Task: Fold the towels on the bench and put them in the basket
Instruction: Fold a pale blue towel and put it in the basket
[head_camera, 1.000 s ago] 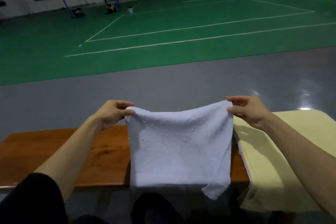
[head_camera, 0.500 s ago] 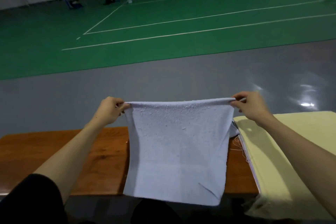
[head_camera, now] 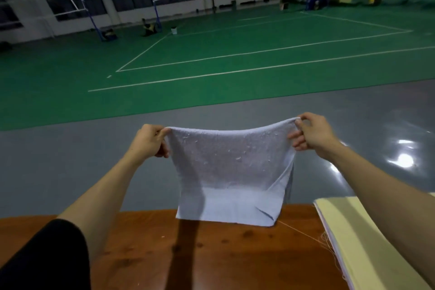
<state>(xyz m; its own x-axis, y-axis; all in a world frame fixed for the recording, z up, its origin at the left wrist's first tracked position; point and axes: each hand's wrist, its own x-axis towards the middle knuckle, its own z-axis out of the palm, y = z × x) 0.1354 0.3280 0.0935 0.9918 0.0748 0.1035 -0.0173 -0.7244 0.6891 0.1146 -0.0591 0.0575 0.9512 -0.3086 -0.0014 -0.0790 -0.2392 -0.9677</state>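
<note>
Fingers point(head_camera: 162, 134) on each side pinch a top corner of the white towel point(head_camera: 230, 172) — left hand point(head_camera: 150, 141) and right hand point(head_camera: 314, 135) well apart, top edge sagging. It hangs over the surface point(head_camera: 235, 256), hem near the wood. To fold well: level the corners, pull taut, lay flat — clear of the yellow towel point(head_camera: 367, 242).

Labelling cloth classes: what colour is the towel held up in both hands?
White, faintly bluish in the dim light; the towel shows best in the head view.
</note>
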